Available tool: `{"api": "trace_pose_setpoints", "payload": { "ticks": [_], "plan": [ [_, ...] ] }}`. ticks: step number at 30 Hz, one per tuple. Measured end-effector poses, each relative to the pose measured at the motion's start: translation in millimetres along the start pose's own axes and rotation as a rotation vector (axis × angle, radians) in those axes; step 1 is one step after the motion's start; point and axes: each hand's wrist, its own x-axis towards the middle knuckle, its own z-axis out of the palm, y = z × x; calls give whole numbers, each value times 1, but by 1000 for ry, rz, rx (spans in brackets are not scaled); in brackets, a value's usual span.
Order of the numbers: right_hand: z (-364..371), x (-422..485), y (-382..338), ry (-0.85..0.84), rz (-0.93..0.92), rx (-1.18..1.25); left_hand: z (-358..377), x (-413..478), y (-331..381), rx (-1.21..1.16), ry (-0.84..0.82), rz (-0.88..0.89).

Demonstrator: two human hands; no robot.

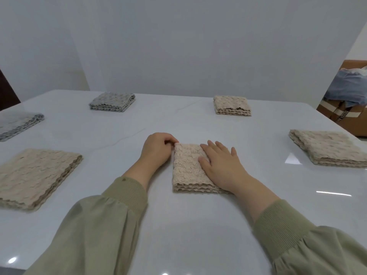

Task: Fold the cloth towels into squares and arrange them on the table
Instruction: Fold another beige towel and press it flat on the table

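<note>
While our right hand (220, 165) lies spread flat on the beige towel (185, 169), folded at mid-surface (178, 231), our left hand (156, 149) pinches its far-left corner. We should square that corner over the layers with the palm pressing down, then smooth outward.
</note>
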Motion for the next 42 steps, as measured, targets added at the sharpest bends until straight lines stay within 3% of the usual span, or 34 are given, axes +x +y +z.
{"api": "trace_pose_setpoints", "payload": {
  "ticks": [2,4,6,8,10,20,42],
  "plan": [
    [-3,-2,-1,68,-10,29,-3,-8,8,14,88,69],
    [-6,-4,-3,154,-24,17,-4,-19,22,23,71,199],
    [-5,-6,-5,151,-30,-41,2,-29,28,211,-112,282],
    [-1,-9,-4,43,-6,-93,12,-35,24,473,-382,206],
    [0,-9,-1,-44,34,-89,14,-35,18,560,-519,108],
    [-7,-6,19,21,214,159,4,-44,11,506,-378,67],
    [-34,-89,78,96,291,176,72,-99,96,287,-358,36]
  ]
}}
